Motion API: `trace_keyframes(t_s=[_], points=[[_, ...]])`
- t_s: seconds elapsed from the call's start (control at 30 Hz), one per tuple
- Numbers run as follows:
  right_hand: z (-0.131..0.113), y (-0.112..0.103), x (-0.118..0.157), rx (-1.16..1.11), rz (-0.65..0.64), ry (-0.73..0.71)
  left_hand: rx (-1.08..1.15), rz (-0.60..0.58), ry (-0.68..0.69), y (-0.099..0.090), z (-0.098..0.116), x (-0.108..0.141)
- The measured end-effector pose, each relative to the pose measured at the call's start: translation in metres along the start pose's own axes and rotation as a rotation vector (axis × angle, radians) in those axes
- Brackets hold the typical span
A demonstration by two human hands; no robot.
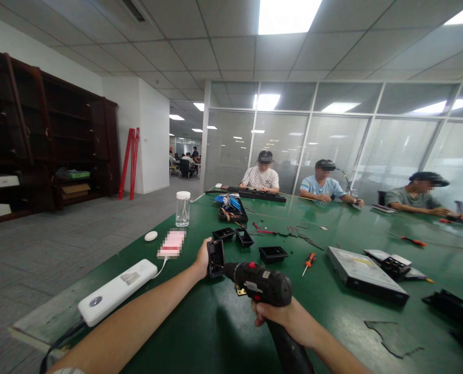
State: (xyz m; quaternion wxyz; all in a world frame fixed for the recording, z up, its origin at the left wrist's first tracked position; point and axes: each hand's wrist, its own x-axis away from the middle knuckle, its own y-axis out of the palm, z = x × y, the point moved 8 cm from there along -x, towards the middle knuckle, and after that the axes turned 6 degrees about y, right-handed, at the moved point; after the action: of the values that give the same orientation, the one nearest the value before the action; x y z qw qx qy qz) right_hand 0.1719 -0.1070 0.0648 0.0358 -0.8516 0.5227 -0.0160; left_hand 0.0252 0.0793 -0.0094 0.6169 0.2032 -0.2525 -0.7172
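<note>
My left hand (203, 258) grips a black plastic housing (216, 258) by its left side, holding it on edge above the green table with its hollow side turned to the right. In my right hand (289, 315) is a black cordless drill (260, 283) with red buttons. Its chuck points left at the housing; whether the bit touches it I cannot tell. Partly hidden under the drill lies a small gold-coloured piece (240, 292). Just beyond my hands are similar black plastic frames: one at the left (223, 234), another beside it (244, 237), and a third to the right (273, 254).
On the green table (200, 332) lie a white power strip (118, 291), a pink phone (171, 243), a clear jar (182, 209), an orange screwdriver (309, 264), a grey metal drive case (366, 272) and a tray of cables (231, 206). Several people sit across the table.
</note>
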Motion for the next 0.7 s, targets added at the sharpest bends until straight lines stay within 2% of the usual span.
trace_keyframes(t_s=[0.23,0.47,0.7], points=[[0.0041,-0.0025,-0.0013,0.008,0.0,-0.002,0.019,-0.001,0.021,-0.0007,0.0002,-0.0008],[0.0019,-0.0019,0.0005,0.028,0.002,0.003,-0.007,0.002,-0.023,-0.0017,-0.004,-0.0013],[-0.0004,-0.0023,0.0004,0.045,-0.005,-0.022,0.032,0.011,0.005,0.003,0.0005,0.0033]])
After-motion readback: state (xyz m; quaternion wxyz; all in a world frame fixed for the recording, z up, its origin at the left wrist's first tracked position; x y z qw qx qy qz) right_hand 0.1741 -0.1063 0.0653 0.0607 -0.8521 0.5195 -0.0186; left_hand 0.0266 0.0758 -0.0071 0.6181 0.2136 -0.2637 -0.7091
